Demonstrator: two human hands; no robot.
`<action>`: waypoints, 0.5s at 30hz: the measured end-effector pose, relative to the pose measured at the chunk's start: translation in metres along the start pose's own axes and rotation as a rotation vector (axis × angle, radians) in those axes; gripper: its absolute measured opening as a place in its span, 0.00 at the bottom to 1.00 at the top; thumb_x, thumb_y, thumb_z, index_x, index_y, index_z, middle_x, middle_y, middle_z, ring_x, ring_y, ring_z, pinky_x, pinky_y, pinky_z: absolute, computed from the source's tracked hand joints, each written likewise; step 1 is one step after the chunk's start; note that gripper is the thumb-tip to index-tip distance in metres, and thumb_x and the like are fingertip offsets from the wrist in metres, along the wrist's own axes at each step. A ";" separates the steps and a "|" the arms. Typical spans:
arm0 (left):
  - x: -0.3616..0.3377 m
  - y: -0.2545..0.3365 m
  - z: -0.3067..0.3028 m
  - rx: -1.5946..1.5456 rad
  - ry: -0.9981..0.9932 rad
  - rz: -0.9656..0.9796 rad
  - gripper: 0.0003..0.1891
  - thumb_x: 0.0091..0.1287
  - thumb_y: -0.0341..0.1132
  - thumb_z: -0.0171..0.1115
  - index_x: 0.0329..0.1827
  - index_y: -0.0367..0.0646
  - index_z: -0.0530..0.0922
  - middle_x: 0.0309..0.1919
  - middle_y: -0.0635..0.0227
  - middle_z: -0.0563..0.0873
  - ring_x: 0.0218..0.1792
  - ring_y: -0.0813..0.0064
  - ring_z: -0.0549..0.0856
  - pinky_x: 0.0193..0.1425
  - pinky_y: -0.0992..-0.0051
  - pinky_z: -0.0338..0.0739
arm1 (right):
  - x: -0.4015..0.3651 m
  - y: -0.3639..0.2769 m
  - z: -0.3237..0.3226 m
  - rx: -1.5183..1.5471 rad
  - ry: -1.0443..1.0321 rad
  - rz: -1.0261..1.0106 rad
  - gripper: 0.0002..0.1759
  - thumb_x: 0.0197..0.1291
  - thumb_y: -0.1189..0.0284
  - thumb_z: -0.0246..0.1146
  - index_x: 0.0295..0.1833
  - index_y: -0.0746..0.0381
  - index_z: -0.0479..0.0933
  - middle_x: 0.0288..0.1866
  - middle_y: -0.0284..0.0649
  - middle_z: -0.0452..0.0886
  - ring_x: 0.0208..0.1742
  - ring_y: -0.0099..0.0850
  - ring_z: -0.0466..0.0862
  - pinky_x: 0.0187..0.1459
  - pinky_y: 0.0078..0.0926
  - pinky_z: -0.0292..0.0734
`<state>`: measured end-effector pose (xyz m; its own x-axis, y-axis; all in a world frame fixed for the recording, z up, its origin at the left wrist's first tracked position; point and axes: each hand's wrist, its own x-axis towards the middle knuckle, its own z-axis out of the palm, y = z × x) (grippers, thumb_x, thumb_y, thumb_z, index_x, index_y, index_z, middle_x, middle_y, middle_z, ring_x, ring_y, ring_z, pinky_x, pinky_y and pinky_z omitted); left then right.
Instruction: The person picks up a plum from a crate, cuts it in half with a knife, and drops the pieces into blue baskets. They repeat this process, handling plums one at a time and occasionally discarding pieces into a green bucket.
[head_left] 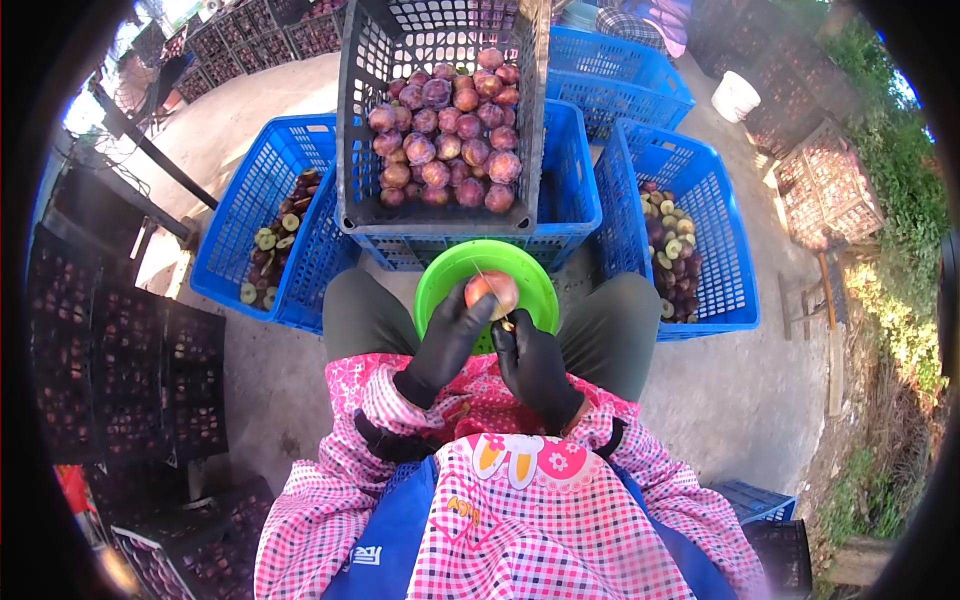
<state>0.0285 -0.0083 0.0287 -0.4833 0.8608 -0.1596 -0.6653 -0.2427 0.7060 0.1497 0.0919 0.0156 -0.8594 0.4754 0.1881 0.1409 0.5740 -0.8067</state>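
Note:
My left hand [447, 338], in a black glove, is closed around a reddish plum [492, 291] above a bright green bowl [458, 258]. Close against it, my gloved right hand [537, 372] grips what looks like a thin-bladed knife [508, 324]; its narrow edge lies along the plum, and the handle is mostly hidden by the fingers. The bowl sits between my knees, its inside largely covered by my hands. Directly ahead, a black crate [352, 120] full of whole purple-red plums [448, 138] rests on a blue crate [572, 205].
Blue crates at left [222, 235] and right [722, 255] hold dark and pale, cut-looking fruit pieces. Another blue crate [625, 75] stands behind. Stacked dark crates [130, 350] line the left side. A white bucket [736, 97] lies farther back at right.

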 end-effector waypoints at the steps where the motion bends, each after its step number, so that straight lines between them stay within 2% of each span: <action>1: -0.002 0.004 0.003 0.426 0.035 0.186 0.28 0.76 0.48 0.56 0.69 0.34 0.67 0.60 0.61 0.79 0.61 0.71 0.78 0.67 0.69 0.73 | -0.002 0.000 -0.001 0.045 -0.021 0.013 0.15 0.71 0.62 0.58 0.50 0.63 0.71 0.28 0.55 0.81 0.29 0.57 0.82 0.29 0.52 0.75; 2: -0.007 0.004 0.006 0.850 0.068 0.363 0.29 0.78 0.51 0.53 0.69 0.34 0.67 0.60 0.60 0.79 0.62 0.70 0.78 0.68 0.69 0.72 | -0.006 -0.001 -0.003 0.045 -0.023 0.025 0.15 0.71 0.62 0.58 0.50 0.63 0.71 0.28 0.55 0.81 0.29 0.57 0.82 0.29 0.52 0.75; 4: -0.006 0.006 0.010 0.794 0.059 0.372 0.28 0.78 0.50 0.52 0.69 0.34 0.67 0.60 0.60 0.79 0.62 0.70 0.78 0.69 0.69 0.72 | -0.001 -0.006 -0.009 0.093 -0.021 -0.057 0.14 0.71 0.62 0.58 0.50 0.63 0.71 0.29 0.55 0.81 0.30 0.57 0.82 0.29 0.50 0.75; 6: -0.005 0.007 0.011 0.743 0.055 0.377 0.27 0.79 0.49 0.51 0.69 0.34 0.67 0.61 0.60 0.78 0.62 0.70 0.78 0.69 0.69 0.71 | 0.000 -0.008 -0.008 0.083 -0.012 -0.044 0.14 0.71 0.63 0.58 0.49 0.63 0.71 0.29 0.55 0.81 0.30 0.57 0.82 0.29 0.50 0.75; 8: -0.002 0.004 0.011 -0.209 0.018 0.024 0.27 0.76 0.44 0.57 0.70 0.33 0.67 0.62 0.60 0.78 0.62 0.71 0.78 0.69 0.68 0.70 | 0.000 -0.008 -0.007 0.067 -0.008 -0.024 0.14 0.71 0.63 0.58 0.49 0.63 0.71 0.29 0.55 0.81 0.31 0.57 0.83 0.29 0.50 0.76; 9: -0.003 0.004 0.011 -0.209 0.019 0.024 0.27 0.76 0.44 0.57 0.70 0.33 0.67 0.62 0.60 0.78 0.62 0.71 0.78 0.69 0.68 0.70 | 0.001 -0.008 -0.006 0.053 0.015 -0.035 0.14 0.71 0.63 0.59 0.49 0.63 0.71 0.30 0.54 0.81 0.31 0.56 0.83 0.29 0.50 0.76; 11: -0.004 0.005 0.011 0.025 0.036 0.102 0.29 0.74 0.43 0.61 0.70 0.34 0.66 0.62 0.60 0.78 0.63 0.71 0.78 0.69 0.67 0.70 | 0.005 -0.007 -0.007 0.037 0.041 -0.055 0.13 0.70 0.63 0.59 0.49 0.63 0.72 0.30 0.54 0.82 0.31 0.56 0.83 0.29 0.50 0.76; 12: -0.008 0.008 0.009 0.516 0.118 0.209 0.30 0.74 0.46 0.61 0.71 0.33 0.66 0.62 0.61 0.78 0.64 0.71 0.77 0.70 0.67 0.69 | 0.003 -0.006 -0.008 0.072 0.013 -0.046 0.13 0.70 0.63 0.59 0.50 0.63 0.72 0.30 0.53 0.82 0.30 0.55 0.83 0.29 0.49 0.76; 15: -0.014 0.015 0.016 0.589 0.068 0.252 0.30 0.73 0.45 0.62 0.70 0.34 0.68 0.63 0.62 0.77 0.64 0.70 0.77 0.70 0.68 0.69 | -0.007 -0.006 -0.010 0.092 0.003 -0.044 0.14 0.70 0.64 0.59 0.50 0.63 0.72 0.30 0.53 0.82 0.30 0.55 0.83 0.29 0.49 0.76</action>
<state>0.0343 -0.0170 0.0526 -0.6322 0.7742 0.0312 -0.1120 -0.1311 0.9850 0.1594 0.0920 0.0247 -0.8622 0.4530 0.2265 0.0568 0.5310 -0.8455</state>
